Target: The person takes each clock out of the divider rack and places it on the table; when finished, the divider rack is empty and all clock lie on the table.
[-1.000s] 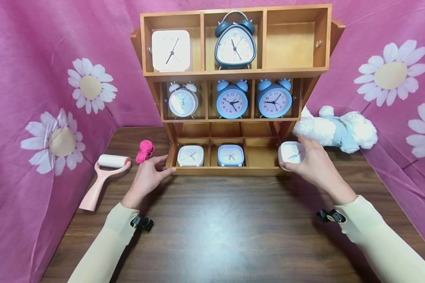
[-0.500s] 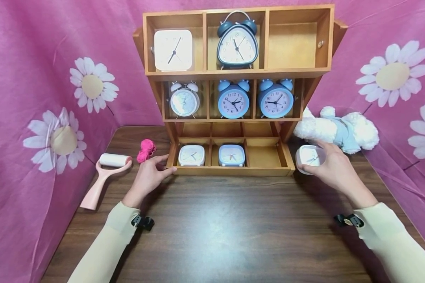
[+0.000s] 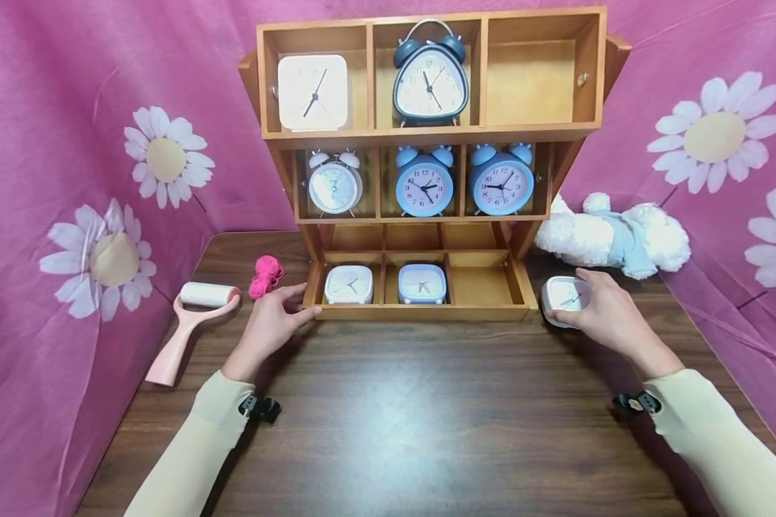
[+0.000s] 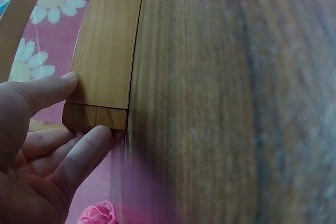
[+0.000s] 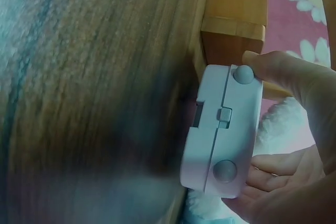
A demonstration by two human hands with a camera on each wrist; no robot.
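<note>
My right hand (image 3: pixel 604 312) grips a small white square alarm clock (image 3: pixel 564 296) between thumb and fingers, just right of the wooden shelf's bottom tier (image 3: pixel 420 314). In the right wrist view the clock's underside (image 5: pixel 226 135) shows two round feet and a small switch, close over the tabletop. At the tier's left front corner, my left hand (image 3: pixel 270 323) holds the wood, thumb on the rim and fingers against the end. The left wrist view shows that shelf corner (image 4: pixel 100 93). A white clock (image 3: pixel 349 284) and a pale blue one (image 3: pixel 422 283) lie in the bottom tier's left and middle compartments.
Higher tiers hold a white square clock (image 3: pixel 312 93), a dark green twin-bell clock (image 3: pixel 430 86), a white bell clock (image 3: pixel 334 185) and two blue ones. A lint roller (image 3: pixel 187 323) and pink yarn (image 3: pixel 266 276) lie left, a white plush toy (image 3: pixel 614 235) right.
The right hand carried the clock from the bottom tier's right end outward to the right, then lowered it slightly toward the table. The left hand stayed at the shelf corner.
</note>
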